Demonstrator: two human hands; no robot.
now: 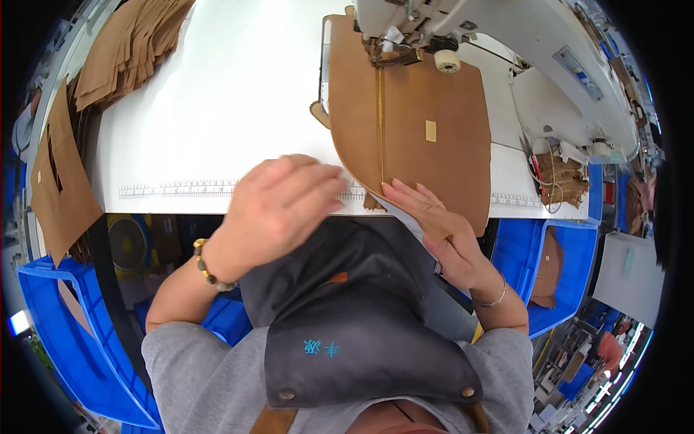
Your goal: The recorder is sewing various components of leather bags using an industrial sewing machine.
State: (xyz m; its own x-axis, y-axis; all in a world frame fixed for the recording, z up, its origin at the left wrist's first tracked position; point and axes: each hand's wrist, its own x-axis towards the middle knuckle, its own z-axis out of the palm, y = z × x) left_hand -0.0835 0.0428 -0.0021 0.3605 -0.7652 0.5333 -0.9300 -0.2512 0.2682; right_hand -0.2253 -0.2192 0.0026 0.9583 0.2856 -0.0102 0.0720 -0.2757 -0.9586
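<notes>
A large brown leather-like panel (455,166) with a rounded left corner lies under the head of a sewing machine (394,54). Down it runs a narrow gold zipper-like strip (381,123), ending close to my right fingertips. My right hand (441,228) grips the panel's near edge, fingers on top and the thumb lower down; part of the pale underside shows there. Just left of the panel, my left hand (278,202) hovers over the table's front edge with fingers stretched out, slightly blurred and holding nothing.
Stacked brown pieces (134,50) lie at the far left, and a slotted brown piece (61,177) hangs over that side. A ruler strip (177,189) follows the white table's (210,94) front. Scissors (533,163) and brown scraps (564,177) sit right. Blue bins (87,347) flank me.
</notes>
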